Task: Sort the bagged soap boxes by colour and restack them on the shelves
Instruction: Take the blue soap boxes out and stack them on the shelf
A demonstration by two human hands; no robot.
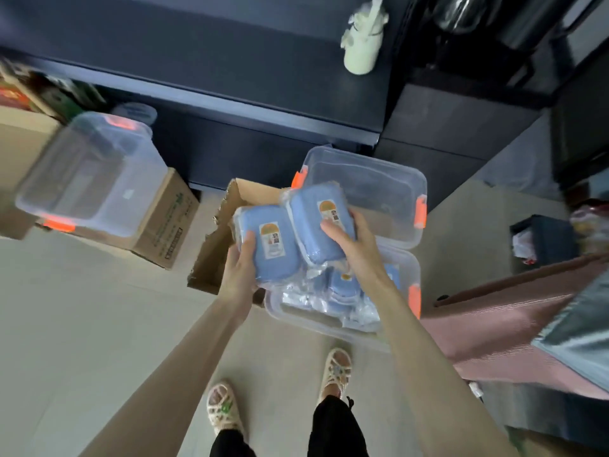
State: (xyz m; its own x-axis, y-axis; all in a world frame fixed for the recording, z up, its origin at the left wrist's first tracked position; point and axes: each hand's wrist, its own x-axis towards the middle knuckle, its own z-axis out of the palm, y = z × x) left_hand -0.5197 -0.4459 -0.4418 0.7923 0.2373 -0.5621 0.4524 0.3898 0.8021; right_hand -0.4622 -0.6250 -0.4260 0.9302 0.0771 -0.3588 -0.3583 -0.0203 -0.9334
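Left hand gripped one blue soap box, right hand a second box, fingers wrapped round (both lengthwise toward the shelf ahead).

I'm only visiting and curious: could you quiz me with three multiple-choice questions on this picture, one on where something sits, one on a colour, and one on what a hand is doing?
1. The clear bin at far left sits: A on a chair; B on a cardboard box; C in a sink.
2. The soap box in the right hand is: A blue; B green; C red.
3. The left hand is: A hanging empty; B holding scissors; C gripping another soap box.

Answers: 1 B, cardboard shows beneath the bin. 2 A, blue shows through its clear bag. 3 C, its thumb lies over the box, holding it up.
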